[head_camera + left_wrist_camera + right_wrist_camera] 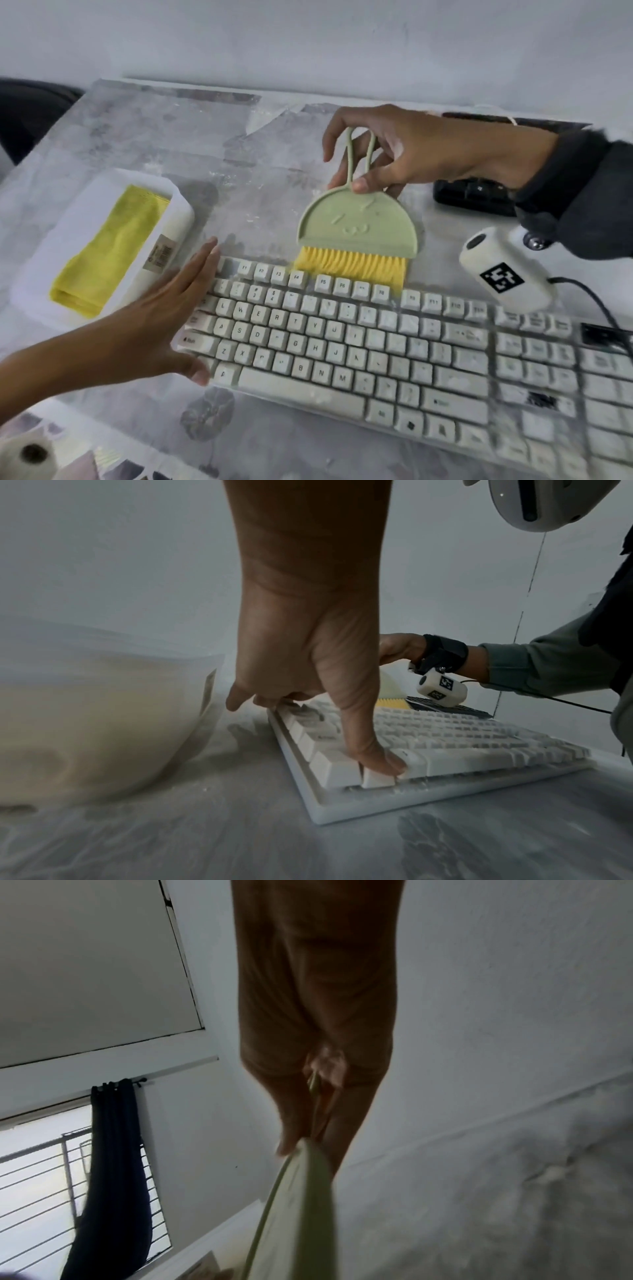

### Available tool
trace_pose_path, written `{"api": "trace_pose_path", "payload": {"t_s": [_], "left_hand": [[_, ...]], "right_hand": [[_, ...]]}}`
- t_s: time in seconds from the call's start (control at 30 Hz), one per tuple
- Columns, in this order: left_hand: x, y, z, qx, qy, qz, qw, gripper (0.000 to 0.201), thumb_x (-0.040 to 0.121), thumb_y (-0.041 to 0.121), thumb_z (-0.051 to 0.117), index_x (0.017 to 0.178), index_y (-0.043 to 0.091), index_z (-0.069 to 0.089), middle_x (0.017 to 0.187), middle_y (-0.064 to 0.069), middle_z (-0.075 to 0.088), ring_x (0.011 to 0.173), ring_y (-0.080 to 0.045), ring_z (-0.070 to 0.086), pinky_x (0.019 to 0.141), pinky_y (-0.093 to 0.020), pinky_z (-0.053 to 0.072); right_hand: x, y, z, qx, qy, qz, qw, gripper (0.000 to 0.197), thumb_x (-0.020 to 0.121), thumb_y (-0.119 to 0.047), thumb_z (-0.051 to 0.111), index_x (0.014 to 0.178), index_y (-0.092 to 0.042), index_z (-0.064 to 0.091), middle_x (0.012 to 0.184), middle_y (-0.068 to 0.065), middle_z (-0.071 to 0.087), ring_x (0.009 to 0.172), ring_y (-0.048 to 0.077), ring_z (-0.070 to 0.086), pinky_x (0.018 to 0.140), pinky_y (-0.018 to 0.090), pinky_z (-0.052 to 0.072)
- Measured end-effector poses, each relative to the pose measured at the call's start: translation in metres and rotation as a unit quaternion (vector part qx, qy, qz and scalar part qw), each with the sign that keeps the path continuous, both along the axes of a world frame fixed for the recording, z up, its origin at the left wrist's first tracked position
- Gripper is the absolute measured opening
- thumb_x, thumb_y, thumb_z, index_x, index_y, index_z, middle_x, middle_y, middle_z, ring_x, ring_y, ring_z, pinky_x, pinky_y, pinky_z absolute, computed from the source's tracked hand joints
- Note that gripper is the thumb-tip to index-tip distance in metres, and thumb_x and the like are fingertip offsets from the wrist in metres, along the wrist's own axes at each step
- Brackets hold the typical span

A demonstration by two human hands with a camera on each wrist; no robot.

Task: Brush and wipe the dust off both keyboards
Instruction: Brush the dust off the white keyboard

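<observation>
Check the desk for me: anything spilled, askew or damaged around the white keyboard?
White powdery dust coats the white keyboard, thickest on its right half, and streaks the table around it. A keycap appears missing at its lower right, leaving a dark gap. Nothing else stands out.

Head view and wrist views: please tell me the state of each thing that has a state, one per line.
white keyboard: flat on table, dusty, steadied at its left end
brush: tilted, bristles on the function-key row
right hand: holds the brush handle
left hand: fingers straight, resting on the white keyboard
yellow cloth: folded, in the white tray
black keyboard: behind, partly hidden
</observation>
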State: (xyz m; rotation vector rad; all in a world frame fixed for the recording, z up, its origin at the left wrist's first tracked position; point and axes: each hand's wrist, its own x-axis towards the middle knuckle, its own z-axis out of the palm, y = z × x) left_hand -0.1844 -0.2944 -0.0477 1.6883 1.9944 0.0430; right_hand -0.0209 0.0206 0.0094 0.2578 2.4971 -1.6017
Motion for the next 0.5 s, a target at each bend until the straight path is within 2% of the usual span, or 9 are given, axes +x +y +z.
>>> {"api": "trace_pose_path", "payload": {"t_s": [0.07,0.13,0.23,0.33,0.5], "left_hand": [[0.002,0.001,0.002,-0.013,0.057,-0.031,0.998,0.126,0.066,0.089,0.041,0.152,0.013,-0.012,0.159,0.000,-0.013,0.144,-0.005,-0.009,0.111,-0.010,0.002],[0.004,0.003,0.004,-0.040,0.080,-0.030,0.996,0.125,0.069,0.088,0.039,0.152,0.004,-0.005,0.159,-0.008,-0.010,0.144,-0.007,-0.009,0.111,-0.012,0.004],[0.003,0.002,0.003,-0.043,0.081,-0.029,0.995,0.127,0.068,0.088,0.041,0.151,0.006,-0.007,0.159,-0.007,-0.012,0.144,-0.010,-0.011,0.112,-0.013,-0.002],[0.002,0.002,0.001,-0.048,0.083,-0.037,0.995,0.127,0.068,0.089,0.041,0.152,0.008,-0.008,0.159,-0.007,-0.013,0.145,-0.015,-0.011,0.113,-0.020,-0.006],[0.001,0.002,0.000,-0.029,0.094,-0.039,0.994,0.127,0.066,0.092,0.039,0.151,0.014,-0.013,0.159,-0.001,-0.017,0.144,-0.013,-0.014,0.113,-0.020,-0.011]], "right_hand": [[0.005,0.009,0.004,0.016,-0.045,0.030,0.998,0.029,0.083,0.001,0.063,0.099,-0.021,0.051,0.095,0.001,0.071,0.073,0.010,0.069,0.054,0.027,0.055],[0.009,0.017,0.011,0.036,-0.065,0.048,0.996,0.030,0.081,0.002,0.063,0.096,-0.022,0.053,0.093,0.001,0.071,0.072,0.011,0.069,0.051,0.026,0.053],[0.011,0.013,0.016,0.027,-0.021,0.013,0.999,0.031,0.082,0.001,0.063,0.099,-0.023,0.053,0.096,0.001,0.071,0.078,0.011,0.070,0.054,0.027,0.056],[0.014,0.005,0.009,0.008,0.016,-0.015,1.000,0.031,0.084,0.001,0.062,0.105,-0.020,0.050,0.099,0.002,0.070,0.079,0.011,0.070,0.059,0.028,0.058],[0.023,0.021,0.013,0.038,-0.065,0.033,0.997,0.030,0.081,0.002,0.063,0.096,-0.023,0.053,0.098,0.004,0.071,0.074,0.013,0.070,0.050,0.023,0.053]]}}
